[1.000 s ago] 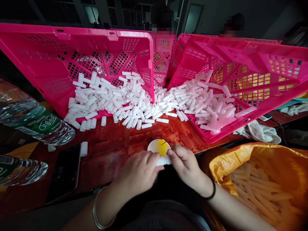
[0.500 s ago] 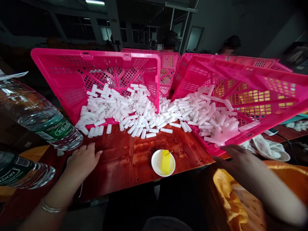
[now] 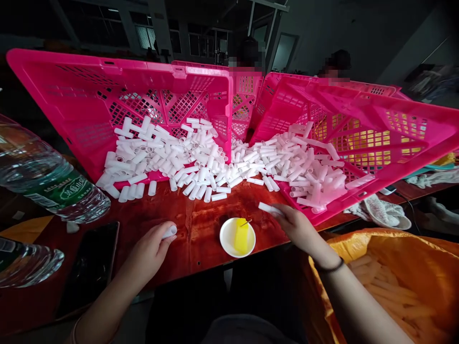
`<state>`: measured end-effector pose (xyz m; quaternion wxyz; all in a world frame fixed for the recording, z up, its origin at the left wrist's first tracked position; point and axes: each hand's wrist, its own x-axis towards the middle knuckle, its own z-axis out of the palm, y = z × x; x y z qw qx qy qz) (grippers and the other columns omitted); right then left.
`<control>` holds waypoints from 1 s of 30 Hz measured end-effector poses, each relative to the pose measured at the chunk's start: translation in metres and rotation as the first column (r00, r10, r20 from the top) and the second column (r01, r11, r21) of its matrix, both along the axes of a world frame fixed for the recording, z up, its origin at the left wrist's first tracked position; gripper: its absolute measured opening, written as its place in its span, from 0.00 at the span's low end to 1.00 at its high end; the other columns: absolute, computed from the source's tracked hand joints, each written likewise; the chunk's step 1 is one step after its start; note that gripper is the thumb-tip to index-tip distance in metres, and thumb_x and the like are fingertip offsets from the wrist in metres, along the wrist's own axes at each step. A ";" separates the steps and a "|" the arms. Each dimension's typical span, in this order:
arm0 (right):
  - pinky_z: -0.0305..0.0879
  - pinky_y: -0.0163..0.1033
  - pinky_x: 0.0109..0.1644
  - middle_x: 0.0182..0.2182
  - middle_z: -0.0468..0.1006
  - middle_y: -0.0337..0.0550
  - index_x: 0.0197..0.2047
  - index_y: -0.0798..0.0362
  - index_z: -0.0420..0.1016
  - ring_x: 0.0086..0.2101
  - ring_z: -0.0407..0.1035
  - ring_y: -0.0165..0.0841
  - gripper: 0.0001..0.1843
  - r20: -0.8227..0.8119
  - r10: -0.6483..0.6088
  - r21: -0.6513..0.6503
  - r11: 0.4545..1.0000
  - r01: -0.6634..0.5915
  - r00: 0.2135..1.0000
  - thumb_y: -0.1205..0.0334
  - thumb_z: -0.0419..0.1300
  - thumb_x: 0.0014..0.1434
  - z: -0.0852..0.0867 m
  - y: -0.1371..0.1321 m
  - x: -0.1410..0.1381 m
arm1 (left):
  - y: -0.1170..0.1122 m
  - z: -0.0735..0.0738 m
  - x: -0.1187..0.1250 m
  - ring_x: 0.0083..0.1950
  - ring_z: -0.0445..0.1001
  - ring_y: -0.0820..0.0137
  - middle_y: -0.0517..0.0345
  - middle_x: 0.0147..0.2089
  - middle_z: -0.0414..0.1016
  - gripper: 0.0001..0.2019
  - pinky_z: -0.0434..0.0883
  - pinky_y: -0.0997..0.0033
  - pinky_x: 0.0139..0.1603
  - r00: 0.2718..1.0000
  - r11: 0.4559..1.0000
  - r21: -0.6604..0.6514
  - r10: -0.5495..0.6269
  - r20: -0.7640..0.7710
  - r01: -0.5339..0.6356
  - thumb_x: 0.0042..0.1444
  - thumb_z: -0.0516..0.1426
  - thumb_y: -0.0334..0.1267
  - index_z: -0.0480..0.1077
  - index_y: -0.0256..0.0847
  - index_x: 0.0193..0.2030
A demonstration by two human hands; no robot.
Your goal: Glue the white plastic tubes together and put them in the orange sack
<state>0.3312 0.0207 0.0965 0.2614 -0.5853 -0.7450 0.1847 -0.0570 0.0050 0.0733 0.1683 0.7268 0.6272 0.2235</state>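
Note:
My left hand is closed on a short white plastic tube, its open end facing right, above the red-brown table. Closed on another, longer-looking white tube, my right hand is right of a small white dish. In that dish lies a yellow block with a thin metal pin sticking out. Beyond both hands, a heap of loose white tubes spills from two tipped pink crates, the left crate and the right crate.
A phone and two large water bottles are at my left. An orange sack with tubes inside stands at lower right. White cloth lies by the right crate. Two people are behind the crates.
Both hands have come inward and now each grips a white tube. My left hand has left the spot by the bottles and uncovered the phone. The view has shifted slightly.

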 end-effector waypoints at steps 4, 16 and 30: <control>0.74 0.42 0.47 0.43 0.79 0.49 0.55 0.52 0.73 0.43 0.75 0.38 0.17 -0.248 0.180 -0.047 0.979 -0.198 0.952 0.59 0.49 0.68 0.004 -0.039 -0.007 | -0.004 -0.003 0.034 0.52 0.76 0.59 0.49 0.51 0.77 0.18 0.72 0.57 0.54 0.979 0.995 -0.044 -0.075 0.191 0.085 0.61 0.49 0.49 0.66 0.42 0.51; 0.73 0.50 0.51 0.47 0.75 0.53 0.55 0.51 0.72 0.48 0.72 0.43 0.18 -0.049 0.327 0.348 0.891 -0.291 0.944 0.72 0.52 0.64 -0.049 -0.035 -0.033 | 0.006 -0.014 0.111 0.62 0.66 0.48 0.41 0.65 0.63 0.50 0.66 0.46 0.61 0.887 0.923 -0.001 -0.370 0.275 0.385 0.31 0.73 0.49 0.57 0.45 0.62; 0.72 0.45 0.45 0.43 0.70 0.49 0.42 0.51 0.72 0.43 0.69 0.38 0.06 -0.320 0.343 0.133 0.939 -0.316 0.883 0.63 0.54 0.64 -0.037 -0.038 -0.038 | 0.005 -0.019 0.117 0.59 0.70 0.51 0.44 0.60 0.70 0.42 0.68 0.48 0.59 0.911 0.935 0.083 -0.355 0.212 0.345 0.33 0.73 0.41 0.61 0.44 0.56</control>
